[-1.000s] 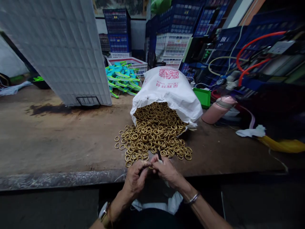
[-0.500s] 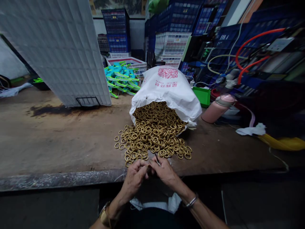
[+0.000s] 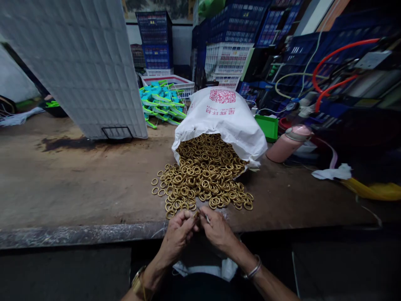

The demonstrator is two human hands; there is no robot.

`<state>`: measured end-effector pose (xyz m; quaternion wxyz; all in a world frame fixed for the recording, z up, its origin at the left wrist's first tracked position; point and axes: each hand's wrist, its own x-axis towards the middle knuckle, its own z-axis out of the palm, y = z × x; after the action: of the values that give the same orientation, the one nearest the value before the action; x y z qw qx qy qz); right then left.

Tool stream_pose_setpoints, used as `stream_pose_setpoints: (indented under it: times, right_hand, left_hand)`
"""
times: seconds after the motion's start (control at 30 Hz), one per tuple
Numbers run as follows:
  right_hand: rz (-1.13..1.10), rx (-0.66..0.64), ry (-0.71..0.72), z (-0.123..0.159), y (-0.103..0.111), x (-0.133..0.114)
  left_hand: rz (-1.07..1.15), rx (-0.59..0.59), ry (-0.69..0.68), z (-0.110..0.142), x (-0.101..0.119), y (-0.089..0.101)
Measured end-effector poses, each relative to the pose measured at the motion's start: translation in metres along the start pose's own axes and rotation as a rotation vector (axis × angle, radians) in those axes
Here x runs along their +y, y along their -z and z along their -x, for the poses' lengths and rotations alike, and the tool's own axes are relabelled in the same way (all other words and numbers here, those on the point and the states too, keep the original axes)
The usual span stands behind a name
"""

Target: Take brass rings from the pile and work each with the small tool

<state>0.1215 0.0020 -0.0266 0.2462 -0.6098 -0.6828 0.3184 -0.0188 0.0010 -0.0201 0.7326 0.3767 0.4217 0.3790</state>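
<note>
My left hand (image 3: 181,229) is closed on a gold-coloured ring (image 3: 196,214), pinched between thumb and forefinger; only part of the ring shows. Close beside it, my right hand (image 3: 216,229) grips a thin metal tool (image 3: 206,217), mostly hidden by the fingers; its exact kind cannot be made out. Both hands hover at the table's front edge. Just beyond them lies a heap of gold-coloured rings (image 3: 200,179), spilling from the mouth of a white sack (image 3: 222,115) with red print.
A tall white ribbed panel (image 3: 103,75) stands on the wooden table (image 3: 94,184) at left. Behind it lie turquoise and green plastic pieces (image 3: 163,102). To the right are a pink bottle (image 3: 288,144), a green tray (image 3: 267,126) and red hoses (image 3: 332,56). Stacked crates (image 3: 230,56) rise behind.
My hands have drawn slightly apart, and the right hand's tool has tilted. A ring now shows at my left fingertips. The whole view has shifted a little.
</note>
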Motion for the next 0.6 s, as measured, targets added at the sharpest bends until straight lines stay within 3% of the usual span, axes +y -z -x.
stream_pose_setpoints:
  times: [0.2, 0.33, 0.43, 0.6]
  right_hand:
    - [0.389, -0.111, -0.003, 0.005, 0.000, -0.006]
    - [0.516, -0.075, -0.099, 0.000, 0.005, 0.003]
    - [0.500, -0.003, -0.147, -0.005, 0.004, 0.011]
    - [0.377, 0.102, -0.076, -0.016, -0.005, 0.013]
  left_hand:
    - [-0.126, 0.051, -0.110, 0.004, 0.005, -0.003]
    - [-0.120, -0.038, -0.042, 0.013, 0.003, -0.001]
    - [0.007, -0.096, 0.035, 0.019, -0.001, 0.000]
    - [0.186, -0.102, 0.123, 0.022, -0.005, 0.003]
